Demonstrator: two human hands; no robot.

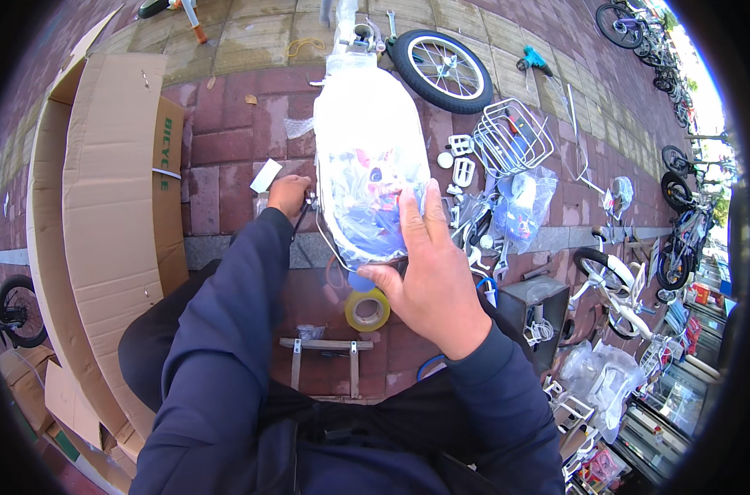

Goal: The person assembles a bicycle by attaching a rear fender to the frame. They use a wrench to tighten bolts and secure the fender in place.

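In front of me stands a long rounded white bicycle part [370, 115] in clear plastic wrap, with a cartoon print and a blue area at its near end. My right hand [441, 280] lies on its near right side, fingers stretched out and thumb spread to the left. My left hand [289, 195] is closed at the part's left edge, beside a thin dark piece; what its fingers hold is too small to make out. A white slip [266, 175] lies just beyond my left hand. A roll of yellow tape [367, 310] sits below the part, near my knees.
A large open cardboard box [111, 198] stands at my left. To the right lie a spoked wheel [442, 71], a wire basket [513, 139], white pedals [463, 171], bagged parts [523, 206] and a grey bin [533, 305]. A teal power drill [534, 61] lies farther off.
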